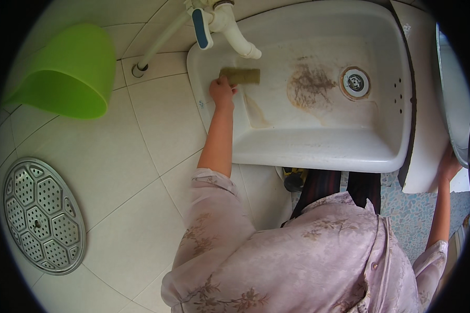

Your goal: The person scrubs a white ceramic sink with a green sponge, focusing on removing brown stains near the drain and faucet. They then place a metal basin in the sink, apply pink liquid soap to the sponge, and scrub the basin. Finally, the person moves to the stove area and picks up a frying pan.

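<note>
My left hand is at the left end of a white ceramic sink, its fingers closed on the near left corner of a yellowish-brown rectangular scrubbing pad or sponge. The pad lies below the spout of a white plastic tap with a blue-faced lever. Brown stains mark the basin floor beside the round drain. At the far right, my right hand is at the lower rim of a large metal basin; its fingers are partly hidden there.
A green plastic scoop hangs at the upper left. A round perforated metal steamer plate is against the tiled wall at the lower left. A white ledge borders the sink's right side. A pale pipe runs beside the tap.
</note>
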`<action>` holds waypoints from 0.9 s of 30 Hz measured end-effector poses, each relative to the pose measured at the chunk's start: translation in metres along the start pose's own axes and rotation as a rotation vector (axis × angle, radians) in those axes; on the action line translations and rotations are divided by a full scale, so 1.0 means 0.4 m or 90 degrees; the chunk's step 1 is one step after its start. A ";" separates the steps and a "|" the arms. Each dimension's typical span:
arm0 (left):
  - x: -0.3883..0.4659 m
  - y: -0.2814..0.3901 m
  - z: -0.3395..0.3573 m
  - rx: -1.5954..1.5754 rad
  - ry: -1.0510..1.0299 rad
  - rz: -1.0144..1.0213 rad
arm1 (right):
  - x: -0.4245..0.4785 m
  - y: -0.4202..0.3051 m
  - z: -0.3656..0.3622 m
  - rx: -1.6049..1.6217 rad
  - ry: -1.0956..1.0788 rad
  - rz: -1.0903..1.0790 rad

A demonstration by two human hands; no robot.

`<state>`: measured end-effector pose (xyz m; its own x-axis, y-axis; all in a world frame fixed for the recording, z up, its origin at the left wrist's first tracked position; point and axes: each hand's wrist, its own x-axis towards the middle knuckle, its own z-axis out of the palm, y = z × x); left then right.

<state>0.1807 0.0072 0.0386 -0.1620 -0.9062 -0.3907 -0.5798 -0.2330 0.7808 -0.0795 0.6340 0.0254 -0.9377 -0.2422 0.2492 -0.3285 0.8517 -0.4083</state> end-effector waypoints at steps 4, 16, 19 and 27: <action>0.114 0.024 -0.009 -0.547 0.040 -0.214 | -0.002 0.012 0.000 -0.019 -0.015 -0.004; 0.265 -0.016 0.143 -0.033 0.171 -0.017 | 0.003 0.011 0.000 -0.032 -0.010 0.023; 0.212 0.038 0.159 -0.130 0.196 0.002 | -0.014 0.000 -0.002 -0.038 -0.004 0.022; 0.298 -0.030 0.187 0.078 0.231 0.024 | -0.002 -0.014 -0.003 0.007 -0.008 0.031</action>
<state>0.1086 -0.0716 -0.0540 0.0955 -0.9843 -0.1483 -0.6738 -0.1736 0.7182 -0.0769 0.6299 0.0284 -0.9540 -0.2062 0.2178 -0.2833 0.8578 -0.4288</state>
